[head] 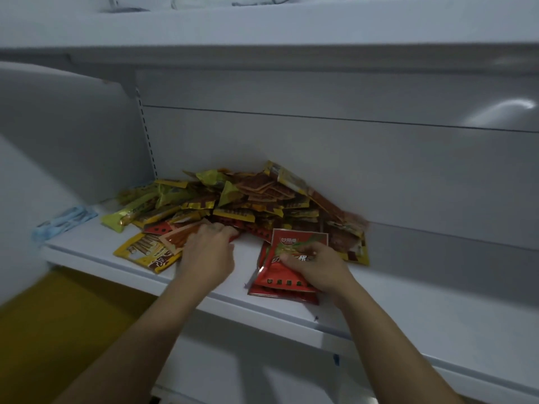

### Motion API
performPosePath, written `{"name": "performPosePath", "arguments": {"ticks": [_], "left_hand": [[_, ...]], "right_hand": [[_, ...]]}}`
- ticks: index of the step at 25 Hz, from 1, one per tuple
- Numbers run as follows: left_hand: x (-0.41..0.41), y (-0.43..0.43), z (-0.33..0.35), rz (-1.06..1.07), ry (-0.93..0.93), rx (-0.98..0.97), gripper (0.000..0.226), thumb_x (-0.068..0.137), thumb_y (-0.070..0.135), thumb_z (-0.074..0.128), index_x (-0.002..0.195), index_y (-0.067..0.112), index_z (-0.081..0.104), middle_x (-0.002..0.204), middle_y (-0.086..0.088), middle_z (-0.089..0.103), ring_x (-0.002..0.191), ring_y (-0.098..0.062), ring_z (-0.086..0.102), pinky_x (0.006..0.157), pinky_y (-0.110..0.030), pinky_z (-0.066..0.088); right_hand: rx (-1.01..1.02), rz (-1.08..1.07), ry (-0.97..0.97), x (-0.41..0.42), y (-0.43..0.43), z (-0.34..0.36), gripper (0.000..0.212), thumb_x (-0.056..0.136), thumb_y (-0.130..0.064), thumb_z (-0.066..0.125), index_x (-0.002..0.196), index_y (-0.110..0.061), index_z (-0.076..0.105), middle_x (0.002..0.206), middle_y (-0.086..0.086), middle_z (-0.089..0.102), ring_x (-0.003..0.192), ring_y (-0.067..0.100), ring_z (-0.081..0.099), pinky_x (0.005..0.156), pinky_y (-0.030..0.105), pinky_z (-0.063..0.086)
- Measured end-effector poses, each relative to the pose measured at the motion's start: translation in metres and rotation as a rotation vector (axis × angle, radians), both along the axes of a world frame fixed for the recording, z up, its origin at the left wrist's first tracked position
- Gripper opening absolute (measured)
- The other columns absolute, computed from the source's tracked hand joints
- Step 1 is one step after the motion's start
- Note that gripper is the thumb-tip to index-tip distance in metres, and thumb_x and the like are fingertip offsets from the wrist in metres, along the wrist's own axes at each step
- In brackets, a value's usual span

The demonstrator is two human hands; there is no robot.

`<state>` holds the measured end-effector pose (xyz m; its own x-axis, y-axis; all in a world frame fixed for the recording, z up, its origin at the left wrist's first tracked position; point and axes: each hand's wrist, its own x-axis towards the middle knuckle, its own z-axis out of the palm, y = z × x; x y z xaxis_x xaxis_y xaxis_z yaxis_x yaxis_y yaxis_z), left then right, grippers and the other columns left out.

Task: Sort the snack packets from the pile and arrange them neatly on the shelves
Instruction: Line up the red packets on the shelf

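Note:
A pile of snack packets (pixel 248 199) in yellow, green, brown and red lies on the white shelf (pixel 423 298) against its back panel. My left hand (pixel 208 252) reaches into the pile's front edge, its fingertips curled on a red packet (pixel 233 233) there. My right hand (pixel 318 266) grips a small stack of red packets (pixel 280 279) that rests on the shelf just in front of the pile. A yellow packet (pixel 145 253) lies at the left front of the shelf.
A light blue packet (pixel 62 221) lies at the shelf's far left end. Another white shelf (pixel 262 27) hangs above. The shelf's right half is bare. Yellow floor (pixel 58 310) shows below on the left.

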<state>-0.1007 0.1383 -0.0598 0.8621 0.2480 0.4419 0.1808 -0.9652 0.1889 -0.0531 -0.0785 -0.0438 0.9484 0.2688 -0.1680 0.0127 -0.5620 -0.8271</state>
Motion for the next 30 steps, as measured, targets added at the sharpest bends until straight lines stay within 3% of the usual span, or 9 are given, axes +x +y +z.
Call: {"name": "performPosePath", "arguments": {"ticks": [4, 8, 10, 13, 17, 21, 25, 28, 30], "left_hand": [[0.009, 0.016, 0.002, 0.135, 0.157, 0.273, 0.034, 0.093, 0.038, 0.057, 0.122, 0.022, 0.063, 0.127, -0.003, 0.059, 0.116, -0.024, 0.05, 0.094, -0.037, 0.04], [0.014, 0.012, -0.005, 0.168, 0.116, 0.354, 0.022, 0.086, 0.012, 0.055, 0.1, 0.015, 0.072, 0.117, -0.008, 0.063, 0.106, -0.027, 0.052, 0.086, -0.038, 0.041], [0.016, 0.009, -0.006, 0.171, 0.111, 0.365, 0.021, 0.081, 0.007, 0.056, 0.093, 0.012, 0.073, 0.11, -0.009, 0.063, 0.103, -0.028, 0.051, 0.083, -0.039, 0.04], [0.012, -0.012, -0.004, 0.097, 0.069, 0.301, 0.012, 0.079, 0.017, 0.066, 0.086, 0.012, 0.075, 0.097, -0.007, 0.067, 0.096, -0.027, 0.055, 0.079, -0.04, 0.04], [-0.007, -0.053, -0.004, -0.088, 0.037, 0.038, 0.016, 0.092, 0.031, 0.054, 0.093, 0.024, 0.068, 0.096, 0.007, 0.065, 0.087, -0.012, 0.057, 0.077, -0.028, 0.042], [-0.021, -0.073, -0.005, -0.214, 0.028, -0.124, 0.02, 0.092, 0.042, 0.056, 0.094, 0.027, 0.069, 0.097, 0.014, 0.065, 0.087, -0.005, 0.055, 0.08, -0.026, 0.047], [-0.028, -0.088, -0.006, -0.393, 0.056, -0.238, 0.036, 0.093, 0.057, 0.047, 0.091, 0.029, 0.069, 0.091, 0.018, 0.064, 0.089, -0.002, 0.054, 0.083, -0.031, 0.048], [-0.023, -0.073, -0.003, -0.215, -0.02, -0.184, 0.032, 0.096, 0.051, 0.044, 0.109, 0.031, 0.064, 0.112, 0.012, 0.063, 0.106, -0.01, 0.053, 0.094, -0.036, 0.044], [-0.02, -0.061, -0.002, -0.038, 0.095, -0.088, 0.036, 0.096, 0.051, 0.045, 0.12, 0.03, 0.059, 0.118, 0.006, 0.061, 0.109, -0.017, 0.053, 0.093, -0.038, 0.044]], "right_hand": [[-0.113, 0.016, -0.064, 0.002, 0.007, -0.008, 0.1, 0.03, -0.08, 0.062, 0.123, -0.044, 0.051, 0.122, -0.007, 0.062, 0.106, 0.02, 0.063, 0.092, 0.043, 0.052], [-0.072, 0.004, -0.028, 0.001, 0.009, -0.006, 0.099, 0.031, -0.075, 0.066, 0.124, -0.044, 0.048, 0.122, -0.009, 0.062, 0.108, 0.02, 0.061, 0.096, 0.047, 0.048], [-0.074, 0.003, -0.038, -0.003, 0.009, -0.003, 0.09, 0.043, -0.067, 0.076, 0.126, -0.044, 0.047, 0.122, -0.009, 0.061, 0.108, 0.02, 0.061, 0.097, 0.046, 0.048], [-0.037, -0.012, -0.079, -0.002, 0.002, 0.001, 0.077, 0.065, -0.042, 0.085, 0.131, -0.035, 0.048, 0.122, -0.007, 0.06, 0.108, 0.019, 0.06, 0.094, 0.038, 0.05], [0.123, -0.009, 0.004, 0.009, -0.024, 0.005, 0.069, 0.067, -0.016, 0.088, 0.127, -0.023, 0.055, 0.117, 0.002, 0.064, 0.095, 0.019, 0.067, 0.08, 0.034, 0.058], [0.222, -0.031, 0.025, 0.012, -0.054, 0.015, 0.065, 0.068, -0.008, 0.086, 0.125, -0.022, 0.058, 0.104, 0.0, 0.068, 0.076, 0.013, 0.071, 0.057, 0.023, 0.056], [0.341, -0.076, 0.018, 0.012, -0.072, 0.028, 0.064, 0.066, -0.008, 0.086, 0.122, -0.026, 0.061, 0.108, 0.008, 0.068, 0.08, 0.028, 0.073, 0.068, 0.04, 0.061], [0.479, -0.09, -0.021, 0.007, -0.082, 0.041, 0.065, 0.063, -0.012, 0.086, 0.12, -0.028, 0.061, 0.107, 0.008, 0.069, 0.078, 0.029, 0.074, 0.064, 0.039, 0.06], [0.637, -0.091, -0.02, 0.005, -0.081, 0.047, 0.067, 0.059, -0.015, 0.084, 0.121, -0.027, 0.061, 0.108, 0.009, 0.071, 0.079, 0.029, 0.074, 0.062, 0.037, 0.058]]}}
